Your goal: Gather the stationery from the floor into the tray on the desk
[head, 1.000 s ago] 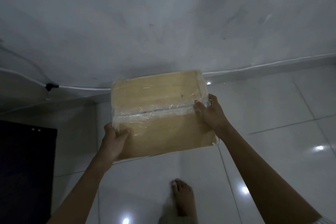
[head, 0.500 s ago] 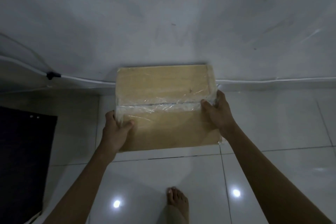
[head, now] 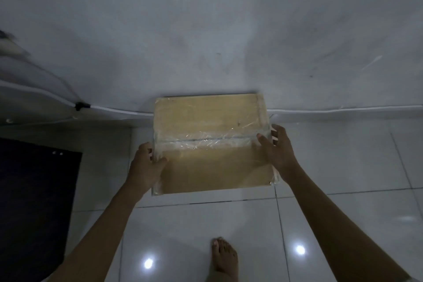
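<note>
Dark panel [head: 34,201] at lower left on the tiled floor [head: 343,167]. Left hand [head: 144,167] grips the left edge of the taped cardboard box [head: 212,167], thumb on top. The box is mid-frame, far edge at the wall base. Bare foot [head: 224,258] at bottom centre. Right hand [head: 279,151] clasps the right edge, thumb on top, fingers spread down the side.

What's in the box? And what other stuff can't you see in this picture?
All in the head view:
1. Inside the cardboard box: taped flaps hide it.
2. Fingers of the left hand: mostly behind the box's side; the thumb shows.
3. The dark panel: cut by the left edge, too dim to identify.
4. The foot: cut by the bottom edge.
5. The tray, desk and stationery: outside the frame.
</note>
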